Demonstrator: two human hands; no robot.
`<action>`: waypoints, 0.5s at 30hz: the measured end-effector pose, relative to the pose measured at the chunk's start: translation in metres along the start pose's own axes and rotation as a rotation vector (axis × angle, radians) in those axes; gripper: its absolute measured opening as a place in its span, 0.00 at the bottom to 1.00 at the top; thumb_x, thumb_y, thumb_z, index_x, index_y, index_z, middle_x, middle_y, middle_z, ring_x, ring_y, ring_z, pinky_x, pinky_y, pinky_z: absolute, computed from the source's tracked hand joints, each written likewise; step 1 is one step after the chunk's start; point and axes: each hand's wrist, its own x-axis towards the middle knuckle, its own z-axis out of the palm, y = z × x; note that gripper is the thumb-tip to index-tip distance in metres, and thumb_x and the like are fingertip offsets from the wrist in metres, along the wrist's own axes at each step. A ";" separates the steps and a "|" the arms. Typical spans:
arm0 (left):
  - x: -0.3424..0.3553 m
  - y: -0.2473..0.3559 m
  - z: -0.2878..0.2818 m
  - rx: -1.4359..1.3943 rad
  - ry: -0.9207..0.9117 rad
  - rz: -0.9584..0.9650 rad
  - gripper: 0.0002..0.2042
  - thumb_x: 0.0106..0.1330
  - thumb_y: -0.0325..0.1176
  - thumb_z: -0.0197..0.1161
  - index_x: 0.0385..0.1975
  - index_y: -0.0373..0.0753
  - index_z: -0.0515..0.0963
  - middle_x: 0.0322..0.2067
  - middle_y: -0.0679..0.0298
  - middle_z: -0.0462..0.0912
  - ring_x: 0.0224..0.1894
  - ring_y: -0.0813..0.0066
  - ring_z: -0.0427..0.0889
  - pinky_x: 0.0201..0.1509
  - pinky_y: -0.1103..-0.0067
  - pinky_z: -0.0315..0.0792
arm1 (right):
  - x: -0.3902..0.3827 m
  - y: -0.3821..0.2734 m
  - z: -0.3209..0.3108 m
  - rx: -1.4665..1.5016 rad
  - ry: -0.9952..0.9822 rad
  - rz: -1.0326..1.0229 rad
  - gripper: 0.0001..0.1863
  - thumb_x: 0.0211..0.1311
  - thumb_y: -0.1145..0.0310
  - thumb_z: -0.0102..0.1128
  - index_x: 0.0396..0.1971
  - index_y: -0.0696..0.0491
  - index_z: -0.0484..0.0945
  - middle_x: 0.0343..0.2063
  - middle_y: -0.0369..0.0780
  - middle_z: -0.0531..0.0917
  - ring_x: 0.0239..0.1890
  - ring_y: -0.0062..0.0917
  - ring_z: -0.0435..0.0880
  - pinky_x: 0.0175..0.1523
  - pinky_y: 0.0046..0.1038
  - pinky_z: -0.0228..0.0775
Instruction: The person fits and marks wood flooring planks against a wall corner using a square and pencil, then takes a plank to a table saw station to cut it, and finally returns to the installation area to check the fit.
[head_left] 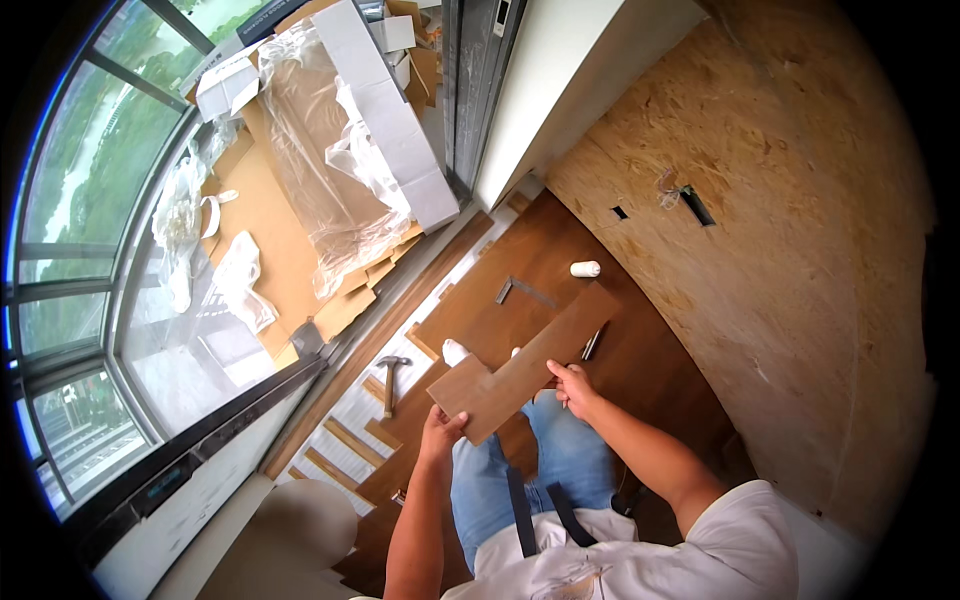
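Note:
Over my knees I hold a brown wooden floorboard (535, 368) with a notch cut from one long side. My left hand (442, 432) grips its near left end, thumb on top. My right hand (572, 388) is closed on the near edge further right; something thin shows by its fingers, too small to name. A claw hammer (389, 384) lies left of the board, beside the floor's uneven edge. Beyond the board a small square (505, 290) rests on the laid floor. Close to the board's right side lies a shiny slim tool (592, 344), partly hidden.
Brown flooring (470, 320) ends in staggered boards along a pale strip (340, 450) by the sill. A white cylindrical container (585, 269) lies near the wood-chip wall panel (780, 250), which has cut-outs with loose wires. Cardboard (270, 240) and plastic wrap (243, 280) fill the window side.

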 end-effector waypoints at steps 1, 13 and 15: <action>0.032 -0.002 -0.009 -0.023 -0.009 0.030 0.23 0.71 0.23 0.63 0.64 0.38 0.68 0.59 0.60 0.79 0.60 0.66 0.81 0.61 0.66 0.78 | 0.032 -0.009 0.004 -0.044 0.002 0.014 0.15 0.73 0.55 0.62 0.43 0.53 0.80 0.39 0.35 0.88 0.38 0.18 0.87 0.22 0.17 0.53; 0.499 -0.044 -0.115 0.293 0.138 0.038 0.17 0.71 0.32 0.67 0.57 0.40 0.73 0.46 0.65 0.82 0.47 0.72 0.83 0.50 0.73 0.79 | 0.539 -0.042 -0.041 -0.289 -0.024 0.007 0.18 0.73 0.52 0.60 0.40 0.54 0.80 0.38 0.40 0.88 0.31 0.17 0.83 0.20 0.17 0.50; 0.561 -0.053 -0.131 0.311 0.109 0.056 0.17 0.72 0.33 0.66 0.57 0.40 0.73 0.45 0.66 0.82 0.47 0.72 0.83 0.51 0.73 0.78 | 0.592 -0.053 -0.041 -0.323 -0.040 -0.016 0.19 0.74 0.51 0.59 0.41 0.54 0.80 0.40 0.40 0.89 0.29 0.16 0.81 0.20 0.17 0.49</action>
